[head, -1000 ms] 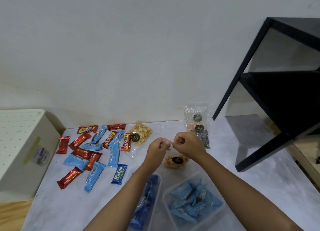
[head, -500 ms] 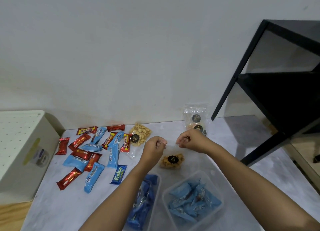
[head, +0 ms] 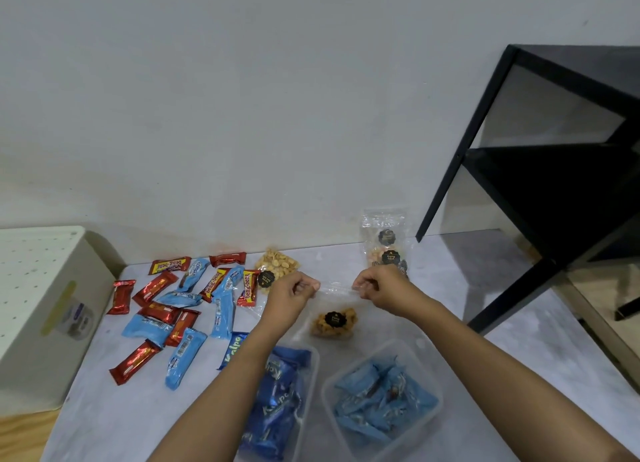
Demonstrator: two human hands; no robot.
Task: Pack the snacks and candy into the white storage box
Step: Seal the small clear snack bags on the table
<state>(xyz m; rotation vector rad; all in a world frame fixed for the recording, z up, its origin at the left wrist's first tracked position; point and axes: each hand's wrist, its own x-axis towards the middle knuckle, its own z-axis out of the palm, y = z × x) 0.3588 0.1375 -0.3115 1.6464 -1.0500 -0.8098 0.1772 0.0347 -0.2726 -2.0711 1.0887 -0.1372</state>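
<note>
White plastic makes up the storage box (head: 52, 309) at the far left, standing on the grey table (head: 363, 260) with its dotted top shut. Beside it lies a loose scatter of red and blue candy bars (head: 173, 312), some overlapping. Behind them, near the wall, rests a clear bag of nuts (head: 277, 264). The left hand (head: 292, 297) pinches one top corner of a clear snack bag (head: 334, 319), fingers closed tight on the plastic. The right hand (head: 381, 288) grips the other top corner the same way, and the strip of film is stretched flat between them, held just above the table. Golden snacks and a black round sticker show in the bag's lower part. Nearer the camera sit two clear tubs, the left tub (head: 280, 402) with dark blue wrappers, the right tub (head: 384, 399) with pale blue ones. More bagged snacks (head: 386, 239) lean by the wall. A black shelf frame (head: 519, 184) stands at the right.
</note>
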